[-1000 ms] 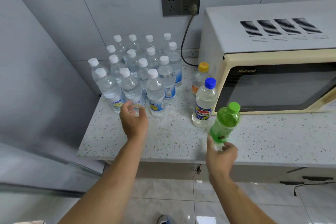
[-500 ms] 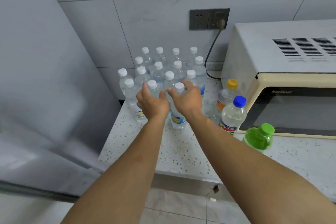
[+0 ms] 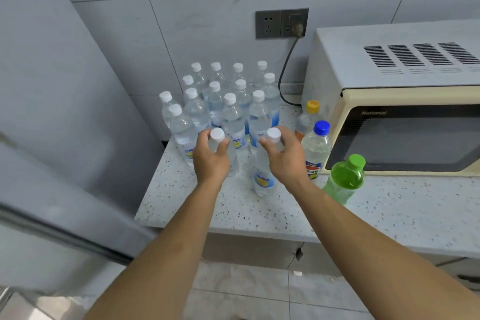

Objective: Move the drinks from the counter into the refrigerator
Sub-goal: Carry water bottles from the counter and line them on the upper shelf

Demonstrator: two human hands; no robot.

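While both hands clamp necks, left hand [image 3: 211, 161] and right hand [image 3: 285, 161] each grip a clear white-capped water bottle [image 3: 263, 176]. Beyond my fingers, the clear bottle cluster [image 3: 228, 101] is untouched on the counter; I'd say barely started.

There are fifteen white-capped water bottles [image 3: 233, 117]: two are gripped in the fingers [image 3: 264, 142], thirteen stand behind the fingers. Right of the fingers stand one yellow-capped bottle [image 3: 306, 119], one blue-capped bottle [image 3: 316, 148], one green bottle [image 3: 344, 180] and one microwave [image 3: 405, 101].
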